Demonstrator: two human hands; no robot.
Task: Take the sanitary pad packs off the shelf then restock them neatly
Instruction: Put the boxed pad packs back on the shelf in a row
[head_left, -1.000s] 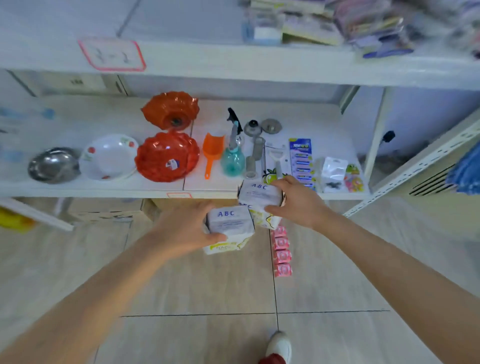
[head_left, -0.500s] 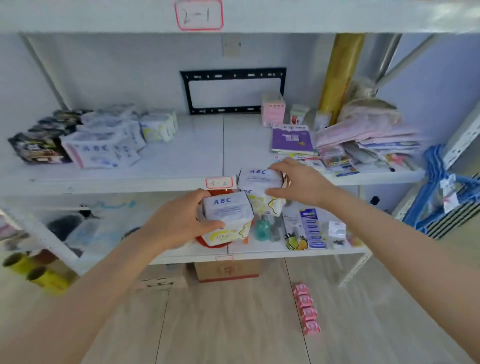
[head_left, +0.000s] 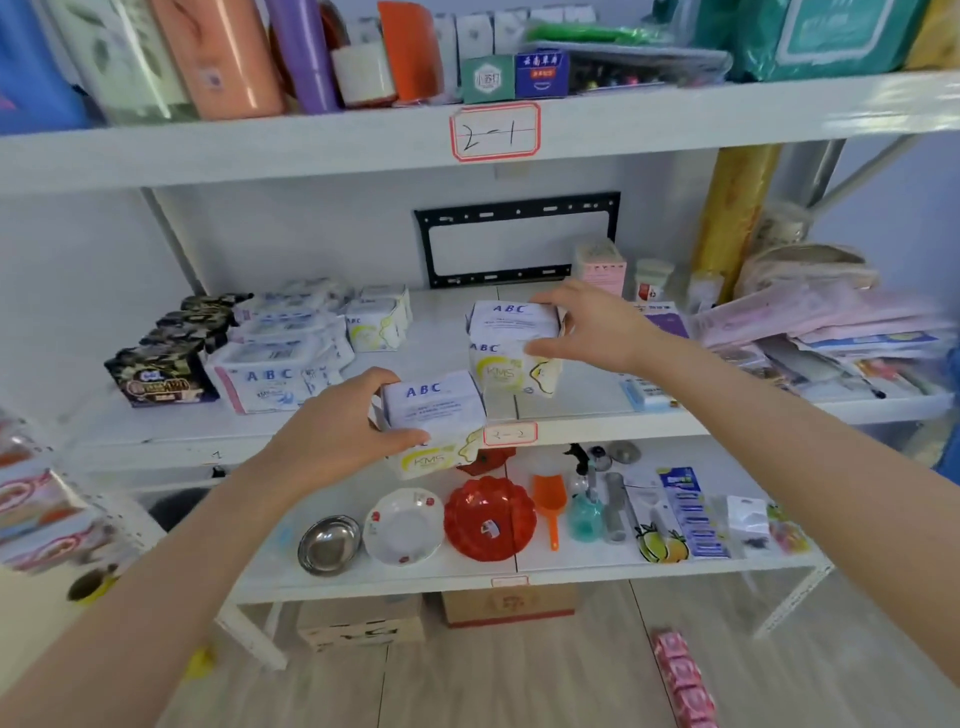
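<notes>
Left hand (head_left: 332, 441) grips near pack (head_left: 434, 410), right hand (head_left: 597, 327) far pack (head_left: 511, 338); near pack could snag shelf edge (head_left: 582, 423) ahead and drop.

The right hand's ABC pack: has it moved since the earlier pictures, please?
Yes. The ABC pack in the right hand has gone from beside the red-framed shelf label up and inward over the middle shelf.

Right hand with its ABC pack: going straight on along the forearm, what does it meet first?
Probably nothing soon: the right hand and its ABC pack point over bare middle shelf toward the black wall bracket at the back. Depth is unclear.
</notes>
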